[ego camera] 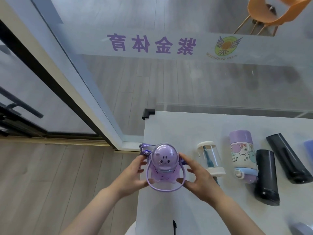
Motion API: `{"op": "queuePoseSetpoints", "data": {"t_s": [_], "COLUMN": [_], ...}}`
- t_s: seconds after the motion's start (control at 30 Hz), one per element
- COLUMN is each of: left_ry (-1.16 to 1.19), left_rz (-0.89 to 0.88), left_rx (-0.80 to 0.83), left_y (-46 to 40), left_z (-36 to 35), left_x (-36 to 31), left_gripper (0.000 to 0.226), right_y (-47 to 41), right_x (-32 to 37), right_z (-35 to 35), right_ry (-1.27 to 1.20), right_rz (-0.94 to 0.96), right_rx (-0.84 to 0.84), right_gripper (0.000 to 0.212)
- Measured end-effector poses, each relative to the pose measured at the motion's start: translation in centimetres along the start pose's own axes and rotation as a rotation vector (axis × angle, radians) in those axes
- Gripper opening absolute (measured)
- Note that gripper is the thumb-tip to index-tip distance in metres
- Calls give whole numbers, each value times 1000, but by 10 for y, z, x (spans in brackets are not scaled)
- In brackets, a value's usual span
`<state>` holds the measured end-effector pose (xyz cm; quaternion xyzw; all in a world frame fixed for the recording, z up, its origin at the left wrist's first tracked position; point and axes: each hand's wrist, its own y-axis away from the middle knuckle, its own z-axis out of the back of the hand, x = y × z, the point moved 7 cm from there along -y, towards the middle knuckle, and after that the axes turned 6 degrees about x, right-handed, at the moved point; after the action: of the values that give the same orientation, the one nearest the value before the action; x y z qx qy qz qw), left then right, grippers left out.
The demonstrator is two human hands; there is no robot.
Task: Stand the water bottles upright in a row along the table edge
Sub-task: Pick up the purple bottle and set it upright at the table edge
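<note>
A purple cat-faced bottle (164,160) with a clear dome lid and a loop handle stands upright at the left edge of the white table (186,126). My left hand (131,175) grips its left side and my right hand (198,177) its right side. To the right lie a clear bottle with cream ends (210,158), a purple-capped cartoon-print bottle (242,153) and two dark bottles, the nearer one (266,177) and the farther one (288,158), all on their sides.
A black corner guard (148,113) caps the table's far-left corner. A glass partition with purple lettering runs behind the table. An orange chair (274,12) stands beyond the glass. Pale blue objects show at the right edge (309,146) and bottom right (303,228).
</note>
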<state>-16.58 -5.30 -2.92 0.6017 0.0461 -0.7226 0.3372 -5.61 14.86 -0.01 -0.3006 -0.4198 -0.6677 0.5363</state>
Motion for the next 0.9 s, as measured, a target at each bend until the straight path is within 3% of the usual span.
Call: {"op": "queuePoseSetpoints", "data": {"t_s": [0.1,0.2,0.33,0.5,0.63,0.73,0.9], "left_ry": [1,65,179,220,264,349,388], "left_rz": [-30,-24,27,87,97,85,47], "left_rx": [-25,20,35,-89,-181,-179,-178], "left_y": [8,7,1,-10,-15,-14,-21], "left_z": [5,3,3,-2,-3,-5,0], "left_x": [-3,-5,-4,0,-3,-3,-7], "left_gripper": [87,75,53,35,19,22,41], "right_y": [0,-1,-1,1,-2,-3,-15], "right_x": [2,5,0,-16,-19,-17,-14], "right_z": [4,9,10,1,-2,-9,-6], "right_ry": [52,51,-150,-399,-453,-465,-451], "right_rz": [0,-12,-106,-242,-273,-248,-225], "right_rx": [28,50,61,-105,-160,-117,-197], "right_gripper": [75,70,40,42,36,11,15]}}
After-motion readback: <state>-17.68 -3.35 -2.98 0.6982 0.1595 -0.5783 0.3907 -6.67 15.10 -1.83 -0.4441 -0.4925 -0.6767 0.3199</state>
